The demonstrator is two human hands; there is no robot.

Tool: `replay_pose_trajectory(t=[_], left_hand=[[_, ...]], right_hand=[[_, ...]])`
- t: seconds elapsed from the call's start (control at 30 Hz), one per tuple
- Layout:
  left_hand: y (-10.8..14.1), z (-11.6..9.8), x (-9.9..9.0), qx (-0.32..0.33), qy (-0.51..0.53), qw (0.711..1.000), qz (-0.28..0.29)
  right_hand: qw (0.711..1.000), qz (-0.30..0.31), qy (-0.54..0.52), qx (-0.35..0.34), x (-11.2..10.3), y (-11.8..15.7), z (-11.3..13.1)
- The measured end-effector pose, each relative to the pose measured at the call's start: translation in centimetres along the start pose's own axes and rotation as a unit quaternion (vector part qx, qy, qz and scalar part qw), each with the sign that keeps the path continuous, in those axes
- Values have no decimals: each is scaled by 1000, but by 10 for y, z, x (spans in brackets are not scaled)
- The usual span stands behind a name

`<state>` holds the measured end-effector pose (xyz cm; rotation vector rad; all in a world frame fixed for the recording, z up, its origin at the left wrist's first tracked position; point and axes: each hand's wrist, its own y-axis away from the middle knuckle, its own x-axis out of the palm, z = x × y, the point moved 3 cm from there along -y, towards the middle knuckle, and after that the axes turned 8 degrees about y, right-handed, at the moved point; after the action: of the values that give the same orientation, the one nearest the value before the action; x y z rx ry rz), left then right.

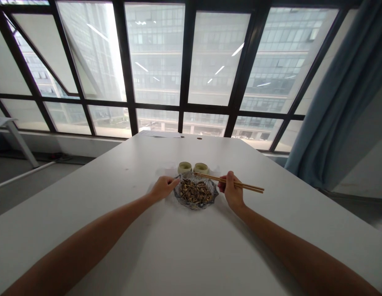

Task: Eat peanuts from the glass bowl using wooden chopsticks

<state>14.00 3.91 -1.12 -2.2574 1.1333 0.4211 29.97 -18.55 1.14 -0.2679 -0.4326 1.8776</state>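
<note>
In the middle of the table stands a clear glass bowl (213, 200) with a wavy rim. Inside it lies a heap of small brown and tan pieces (195, 191), perhaps sunflower seeds. My left hand (164, 188) grips the bowl's left rim, thumb on top. A pair of wooden chopsticks (249, 187) is held in my right hand (231, 189), to the right of the bowl. Their tips reach left over the bowl's back edge, near two small pale green cups (185, 167) (201, 168) side by side behind it. Whether the tips pinch anything is too small to tell.
The white table (185, 255) stretches away toward large dark-framed windows (157, 53). Papers (161, 134) lie at its far end beside a dark round spot (199, 138). A blue curtain (336, 102) hangs on the right. Another white table's leg (22, 144) stands at left.
</note>
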Motion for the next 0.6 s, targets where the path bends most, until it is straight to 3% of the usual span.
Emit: replay_pose_trajectory(t=[0.33,0.6], left_hand=[[-1,-13,-4,0,-24,1000,-11],[1,-14,-6,6,-22,1000,-6]], right_hand=[[1000,6,-12,11,1,-1,-3],[992,80,54,-86,1,6,6]])
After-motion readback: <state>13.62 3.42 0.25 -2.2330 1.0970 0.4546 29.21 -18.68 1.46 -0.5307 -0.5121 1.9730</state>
